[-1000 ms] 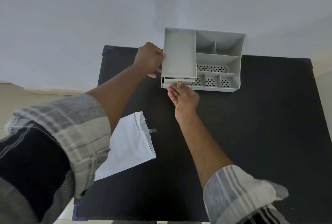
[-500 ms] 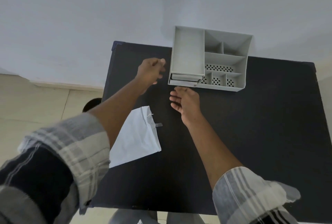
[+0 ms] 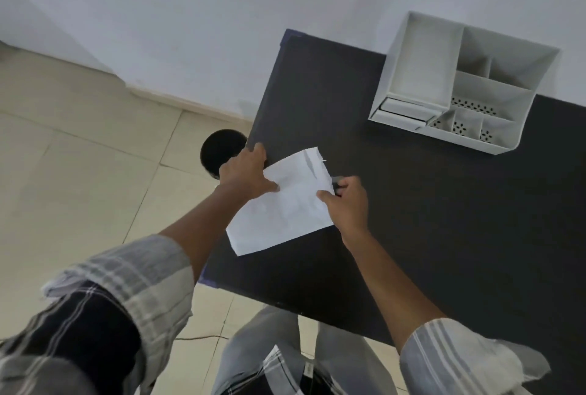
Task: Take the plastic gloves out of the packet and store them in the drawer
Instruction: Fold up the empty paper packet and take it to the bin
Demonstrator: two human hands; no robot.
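A flat white packet [image 3: 282,207] lies near the left edge of the black table [image 3: 428,210]. My left hand [image 3: 245,174] grips its left side, thumb on top. My right hand [image 3: 347,204] pinches its right edge near the top corner, where a small dark tab sticks out. The gloves are not visible; the packet hides whatever is inside. The grey desk organiser [image 3: 494,100] stands at the table's far right, and its small drawer [image 3: 401,112] at the lower left front is pulled out a little.
A pale wall rises behind the table. Beige floor tiles lie to the left, with a round black object [image 3: 218,150] on the floor beside the table's left edge. My legs show below the table's near edge.
Both hands left the organiser and came back to the packet, and now hold it. My head turned left and down, so the organiser sits further right in view.
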